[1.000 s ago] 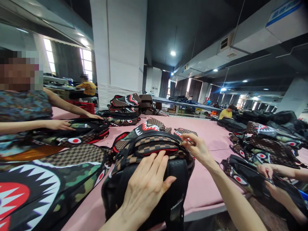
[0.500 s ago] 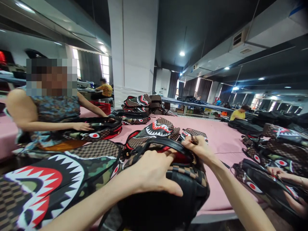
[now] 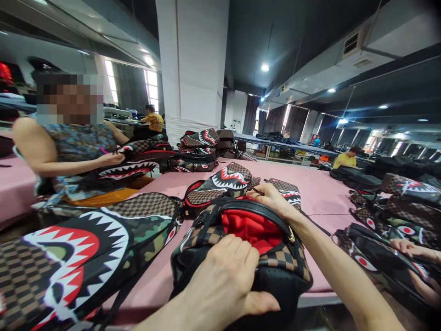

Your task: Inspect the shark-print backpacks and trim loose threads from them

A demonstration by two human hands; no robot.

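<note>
A backpack (image 3: 282,285) with a black back panel and brown checks stands before me, its top open on a red lining (image 3: 253,227). My left hand (image 3: 234,271) grips the near edge of the opening, fingers curled over it and thumb stretched along the black panel. At the far side of the opening, beyond the black curved rim, is my right hand (image 3: 272,197). Its fingers are closed, and a thin dark thing (image 3: 257,191) pokes out of them, too small to name. A gold-coloured zip pull (image 3: 291,236) hangs by my right wrist.
A large shark-mouth backpack (image 3: 103,243) lies at left on the pink table (image 3: 320,195). More backpacks (image 3: 227,179) lie behind mine, with a stack (image 3: 200,140) farther back. A co-worker (image 3: 82,147) handles one at left; another person's hands (image 3: 409,250) work at right.
The backpack's mouth has opened wider and shows more red lining. My left hand has come nearer and curled over the edge. The co-worker at left has lifted and turned a bag.
</note>
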